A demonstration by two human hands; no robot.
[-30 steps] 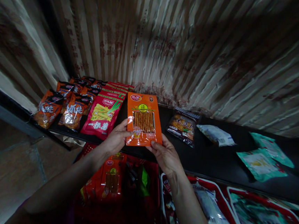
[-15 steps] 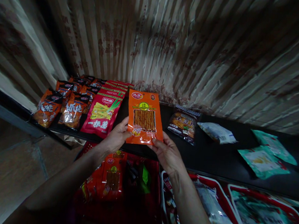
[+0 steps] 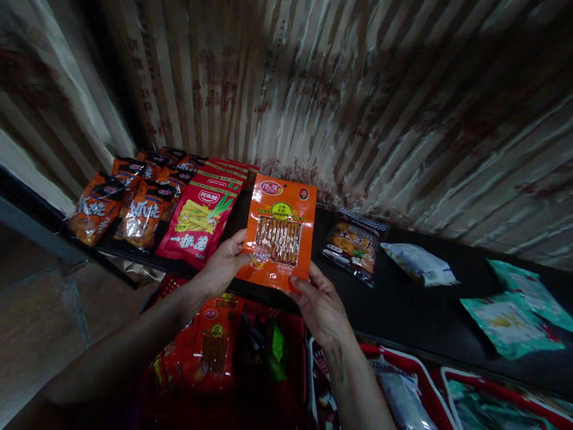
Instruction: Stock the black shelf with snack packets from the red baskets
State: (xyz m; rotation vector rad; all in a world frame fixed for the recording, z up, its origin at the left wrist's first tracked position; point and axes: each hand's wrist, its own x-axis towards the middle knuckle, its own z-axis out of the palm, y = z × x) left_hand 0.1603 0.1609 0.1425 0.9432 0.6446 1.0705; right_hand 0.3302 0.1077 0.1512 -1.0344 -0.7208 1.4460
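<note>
Between both hands I hold an orange snack packet (image 3: pixel 279 231), its front with a clear window of brown sticks facing me. My left hand (image 3: pixel 225 260) pinches its lower left edge, thumb on the front. On its lower right corner, my right hand (image 3: pixel 318 301) has the same kind of grip. The packet is over the black shelf (image 3: pixel 304 297); whether it touches the shelf cannot be made out. Just left of it lie red snack packets (image 3: pixel 198 221) in an overlapping row. A dark potato-chip packet (image 3: pixel 354 244) lies to its right.
Black-and-orange snack packets (image 3: pixel 143 212) fill the shelf's left end. Further right lie a white packet (image 3: pixel 420 263) and mint-green packets (image 3: pixel 512 322). Below, a red basket (image 3: pixel 298 370) holds more orange packets (image 3: pixel 214 349); red-and-white baskets (image 3: pixel 442 416) stand beside it. A pleated curtain (image 3: pixel 298 75) hangs behind.
The orange packet has come slightly lower in view and stands more upright, still in both hands. The view has shifted a little, and the shelf goods appear slightly further right.
</note>
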